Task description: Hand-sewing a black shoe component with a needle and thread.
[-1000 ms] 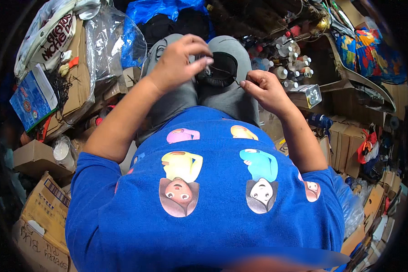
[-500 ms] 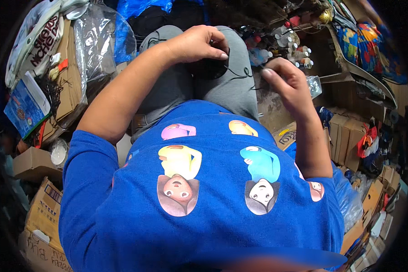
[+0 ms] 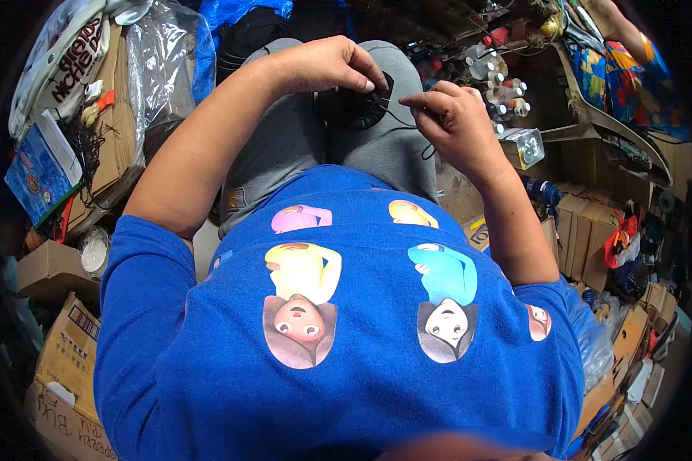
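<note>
A black, rounded piece with a gathered-looking edge (image 3: 359, 115) rests across my knees; I cannot tell its exact kind. My left hand (image 3: 338, 67) lies over its top, thumb and fingers closed on its rim. Just to the right, my right hand (image 3: 450, 117) is closed in a pinch on a thin, pale, needle-like tool (image 3: 392, 101) that points at the piece. A black cord (image 3: 402, 123) runs from the piece beneath my right hand and loops by my right knee. How the cord joins the tool is too small to tell.
Several small capped bottles (image 3: 500, 88) stand beyond my right hand, near a clear plastic container (image 3: 524, 146). Cardboard boxes (image 3: 584, 234) are stacked at the right. On the left lie a clear plastic bag (image 3: 161, 65) and a blue booklet (image 3: 42, 173). Another person's arm (image 3: 619, 27) shows at the upper right.
My right hand has moved left, close to the black piece, and the thin tool now shows in it. The cord's loop has dropped lower. Another person's arm has appeared at the upper right.
</note>
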{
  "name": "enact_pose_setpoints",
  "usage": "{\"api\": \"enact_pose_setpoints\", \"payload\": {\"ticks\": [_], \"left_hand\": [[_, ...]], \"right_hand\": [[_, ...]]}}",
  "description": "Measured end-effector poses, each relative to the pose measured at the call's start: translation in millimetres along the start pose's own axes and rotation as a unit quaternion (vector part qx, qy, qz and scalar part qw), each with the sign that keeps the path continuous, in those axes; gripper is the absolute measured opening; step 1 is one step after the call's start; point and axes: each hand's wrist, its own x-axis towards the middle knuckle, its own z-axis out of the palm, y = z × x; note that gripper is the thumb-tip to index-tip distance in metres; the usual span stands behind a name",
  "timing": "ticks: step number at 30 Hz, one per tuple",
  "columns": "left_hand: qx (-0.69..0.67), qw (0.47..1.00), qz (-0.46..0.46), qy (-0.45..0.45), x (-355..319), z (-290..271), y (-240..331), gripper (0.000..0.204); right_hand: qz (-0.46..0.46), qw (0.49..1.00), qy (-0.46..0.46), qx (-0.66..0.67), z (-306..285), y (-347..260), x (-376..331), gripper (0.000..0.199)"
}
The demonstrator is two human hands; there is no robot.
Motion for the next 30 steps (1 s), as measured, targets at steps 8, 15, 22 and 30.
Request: {"api": "enact_pose_setpoints", "payload": {"ticks": [8, 15, 22, 30], "left_hand": [[-0.013, 1.0, -0.016, -0.019, 3, -2, 1, 0.027], [0.031, 0.999, 0.002, -0.013, 12, 1, 7, 0.023], [0.123, 0.992, 0.037, -0.017, 17, 1, 10, 0.021], [0.1, 0.992, 0.03, -0.067, 21, -3, 5, 0.026]], "right_hand": [[-0.001, 0.999, 0.002, -0.045, 0, -10, 2, 0.015], [0.027, 0.996, -0.024, 0.083, 1, 10, 7, 0.022], [0.03, 0.985, -0.071, 0.153, 11, 37, 13, 0.026], [0.097, 0.909, -0.17, 0.368, 25, 68, 19, 0.024]]}}
